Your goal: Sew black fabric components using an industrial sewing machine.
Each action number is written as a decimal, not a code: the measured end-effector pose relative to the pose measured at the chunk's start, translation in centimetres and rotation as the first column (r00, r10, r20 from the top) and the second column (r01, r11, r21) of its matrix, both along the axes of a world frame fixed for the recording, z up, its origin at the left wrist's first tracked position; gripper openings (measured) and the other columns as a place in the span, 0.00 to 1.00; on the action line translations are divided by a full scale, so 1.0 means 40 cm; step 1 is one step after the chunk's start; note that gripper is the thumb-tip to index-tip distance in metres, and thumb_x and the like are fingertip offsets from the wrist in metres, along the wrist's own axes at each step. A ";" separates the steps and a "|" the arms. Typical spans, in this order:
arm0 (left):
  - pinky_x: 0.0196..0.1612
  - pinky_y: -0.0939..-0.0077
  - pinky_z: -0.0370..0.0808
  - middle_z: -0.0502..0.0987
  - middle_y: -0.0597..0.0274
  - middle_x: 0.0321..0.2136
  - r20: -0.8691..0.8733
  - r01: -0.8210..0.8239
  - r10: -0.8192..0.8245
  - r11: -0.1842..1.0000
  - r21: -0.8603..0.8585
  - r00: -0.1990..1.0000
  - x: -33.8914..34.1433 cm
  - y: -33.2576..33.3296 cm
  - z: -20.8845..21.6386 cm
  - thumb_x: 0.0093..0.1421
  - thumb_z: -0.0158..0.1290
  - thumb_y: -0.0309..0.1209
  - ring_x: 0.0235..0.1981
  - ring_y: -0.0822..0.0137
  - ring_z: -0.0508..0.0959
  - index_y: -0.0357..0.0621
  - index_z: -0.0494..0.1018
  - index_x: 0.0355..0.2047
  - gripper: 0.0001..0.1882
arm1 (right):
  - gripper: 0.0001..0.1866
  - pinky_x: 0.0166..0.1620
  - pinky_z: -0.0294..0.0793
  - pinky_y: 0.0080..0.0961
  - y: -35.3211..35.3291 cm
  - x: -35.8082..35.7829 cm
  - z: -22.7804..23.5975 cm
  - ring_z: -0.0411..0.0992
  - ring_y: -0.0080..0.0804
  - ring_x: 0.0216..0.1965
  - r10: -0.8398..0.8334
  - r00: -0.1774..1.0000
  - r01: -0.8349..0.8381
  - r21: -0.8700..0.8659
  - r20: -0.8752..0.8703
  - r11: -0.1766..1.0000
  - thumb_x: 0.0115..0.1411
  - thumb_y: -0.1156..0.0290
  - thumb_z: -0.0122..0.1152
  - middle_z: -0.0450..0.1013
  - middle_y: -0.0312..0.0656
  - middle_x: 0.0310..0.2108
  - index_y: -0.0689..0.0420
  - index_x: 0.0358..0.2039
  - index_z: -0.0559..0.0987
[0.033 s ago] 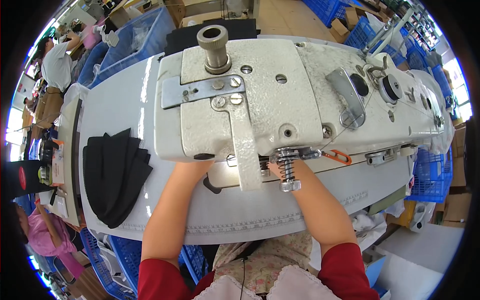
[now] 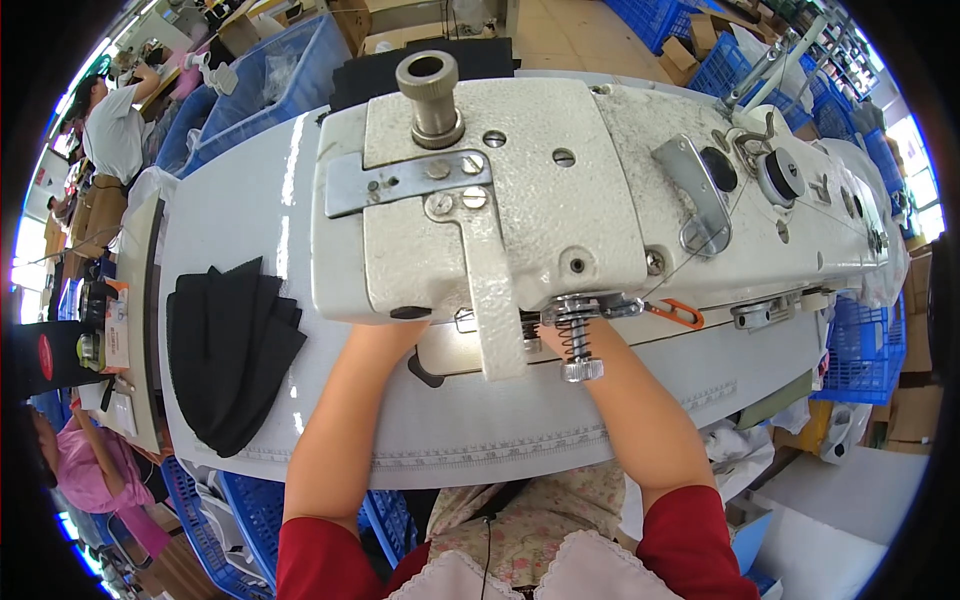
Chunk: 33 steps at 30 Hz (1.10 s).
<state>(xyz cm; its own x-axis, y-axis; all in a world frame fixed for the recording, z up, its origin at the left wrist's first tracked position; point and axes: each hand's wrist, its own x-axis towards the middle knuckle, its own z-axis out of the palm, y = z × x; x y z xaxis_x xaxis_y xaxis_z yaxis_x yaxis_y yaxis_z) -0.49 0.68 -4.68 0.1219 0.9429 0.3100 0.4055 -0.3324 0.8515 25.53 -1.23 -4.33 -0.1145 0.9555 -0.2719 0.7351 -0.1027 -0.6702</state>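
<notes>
A white industrial sewing machine (image 2: 540, 200) fills the middle of the view, and its head covers the spot where both of my forearms end. My left hand (image 2: 402, 338) reaches under the machine's left end; only the wrist part shows beside the bright needle area. From the right, my right hand (image 2: 592, 340) goes in behind the spring tension knob (image 2: 580, 368), also hidden past the wrist. The fingers of both hands, and anything in them, are out of sight. Left of my left arm, a stack of black fabric pieces (image 2: 230, 350) lies on the grey tabletop (image 2: 480, 460).
A printed ruler strip (image 2: 500, 448) runs along the table's near edge. Blue plastic crates (image 2: 250, 515) stand below at the left, and a large blue bin (image 2: 270, 85) sits beyond the table. Orange thread snips or a similar loop (image 2: 676, 314) rest by the machine. Other people (image 2: 110, 130) sit at far left.
</notes>
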 end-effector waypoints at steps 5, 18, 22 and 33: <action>0.50 0.63 0.70 0.73 0.55 0.47 -0.368 0.084 0.094 0.894 0.440 0.925 0.021 0.003 0.050 0.53 0.58 0.28 0.49 0.55 0.72 0.44 0.72 0.46 0.19 | 0.34 0.62 0.54 0.37 -0.002 0.009 0.001 0.56 0.44 0.60 -0.012 1.000 0.012 -0.029 -0.005 1.000 0.57 0.57 0.57 0.56 0.49 0.60 0.59 0.59 0.58; 0.50 0.60 0.65 0.76 0.60 0.41 -0.423 -0.093 0.212 0.954 0.285 0.881 0.006 0.013 0.044 0.51 0.54 0.29 0.48 0.52 0.70 0.50 0.75 0.45 0.18 | 0.38 0.65 0.51 0.38 0.023 -0.029 0.078 0.52 0.45 0.63 0.071 0.995 -0.073 -0.034 -0.064 0.997 0.57 0.56 0.57 0.52 0.50 0.63 0.60 0.63 0.54; 0.42 0.67 0.71 0.79 0.58 0.32 -0.169 -0.124 0.132 0.991 0.056 0.977 -0.025 0.002 0.123 0.51 0.56 0.28 0.37 0.59 0.76 0.41 0.76 0.39 0.13 | 0.39 0.65 0.51 0.38 0.041 -0.052 0.080 0.52 0.45 0.64 0.110 0.990 -0.115 -0.043 -0.094 0.992 0.57 0.56 0.57 0.51 0.50 0.64 0.60 0.64 0.53; 0.32 0.78 0.73 0.77 0.63 0.25 0.192 -0.108 0.249 0.833 -0.543 0.949 -0.225 -0.123 0.261 0.49 0.60 0.22 0.25 0.72 0.76 0.36 0.74 0.30 0.08 | 0.39 0.65 0.52 0.38 0.056 -0.039 0.075 0.52 0.45 0.64 0.173 0.985 -0.173 0.009 0.021 0.985 0.55 0.58 0.58 0.54 0.50 0.63 0.58 0.63 0.55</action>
